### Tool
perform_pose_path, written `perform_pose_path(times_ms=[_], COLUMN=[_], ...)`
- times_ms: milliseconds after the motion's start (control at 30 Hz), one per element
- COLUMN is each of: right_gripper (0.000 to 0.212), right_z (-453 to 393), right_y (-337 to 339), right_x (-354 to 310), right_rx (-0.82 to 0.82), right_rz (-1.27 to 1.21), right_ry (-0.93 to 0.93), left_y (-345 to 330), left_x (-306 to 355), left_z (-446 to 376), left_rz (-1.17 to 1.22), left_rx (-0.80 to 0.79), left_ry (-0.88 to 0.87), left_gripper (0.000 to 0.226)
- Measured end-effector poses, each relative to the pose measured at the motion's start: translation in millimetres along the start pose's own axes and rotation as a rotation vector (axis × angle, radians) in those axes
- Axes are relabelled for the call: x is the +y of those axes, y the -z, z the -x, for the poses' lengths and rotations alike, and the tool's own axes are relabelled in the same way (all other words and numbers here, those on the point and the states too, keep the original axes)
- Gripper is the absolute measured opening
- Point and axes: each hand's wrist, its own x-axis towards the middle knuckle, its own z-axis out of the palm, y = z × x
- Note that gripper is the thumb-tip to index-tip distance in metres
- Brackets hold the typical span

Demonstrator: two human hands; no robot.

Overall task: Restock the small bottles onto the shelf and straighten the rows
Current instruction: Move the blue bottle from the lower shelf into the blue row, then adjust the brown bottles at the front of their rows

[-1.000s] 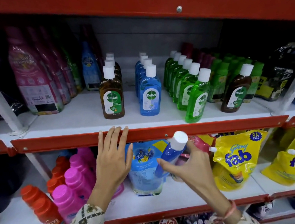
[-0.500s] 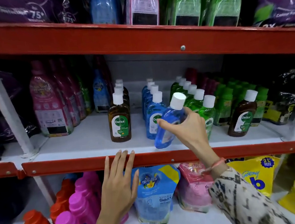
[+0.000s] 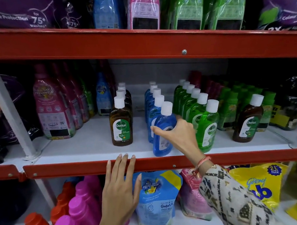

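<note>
My right hand point(image 3: 179, 136) grips a small blue bottle point(image 3: 161, 129) with a white cap. The bottle stands tilted at the front of the blue row point(image 3: 153, 101) on the white middle shelf point(image 3: 86, 144), its base on the shelf near the red front edge point(image 3: 77, 169). A brown row point(image 3: 121, 122) stands to the left of it and a green row point(image 3: 195, 106) to the right. One lone brown bottle point(image 3: 247, 120) stands further right. My left hand point(image 3: 120, 192) is held flat with fingers apart, fingertips at the red edge, holding nothing.
Tall pink softener bottles point(image 3: 52, 111) fill the left of the middle shelf, green-capped bottles point(image 3: 240, 100) the right. Pouches point(image 3: 144, 7) crowd the top shelf above a red beam point(image 3: 138, 43). Below are pink and orange bottles point(image 3: 75, 213), a blue pouch point(image 3: 157, 201) and yellow pouches point(image 3: 260, 187).
My right hand lifted the blue bottle from in front of the lower shelf up to the middle shelf and set its base down at the front of the blue row. The view tilted upward.
</note>
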Motion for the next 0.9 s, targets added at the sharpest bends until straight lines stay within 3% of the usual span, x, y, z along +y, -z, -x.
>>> perform_pose_path(times_ms=[300,500,600,667,733,800,900], right_gripper=[0.083,0.092,0.067,0.038,0.023,0.025,0.053], right_z=[1.3,13.0,29.2,35.0,33.7,26.2,8.0], right_y=[1.1,20.0,49.2,69.6,89.9,105.9,116.9], right_x=[6.3,19.0,42.0,66.0,91.8,118.2,157.5], right_rx=[-0.019,-0.045,0.074,0.223,0.373,0.481,0.561], right_rz=[0.022,0.028,-0.163,-0.266,-0.285,-0.261,-0.126], right_ry=[0.041,0.096,0.11,0.102,0.062,0.007,-0.107], left_y=[2.7,-3.6,-7.4,-8.7,-8.7,-8.7,-10.6], left_x=[8.0,13.7,19.4,20.0,18.7,17.5,17.0], left_z=[-6.8,-6.5,-7.8,-8.2,-8.3,-8.4,-7.9], left_rz=[-0.009,0.009,0.022,0.023,0.014,0.002,-0.002], left_rx=[-0.021,0.014,0.051,0.055,0.045,0.034,0.044], left_ry=[0.059,0.104,0.138,0.143,0.136,0.13,0.125], left_gripper=[0.056,0.056,0.057,0.057,0.057,0.058,0.059])
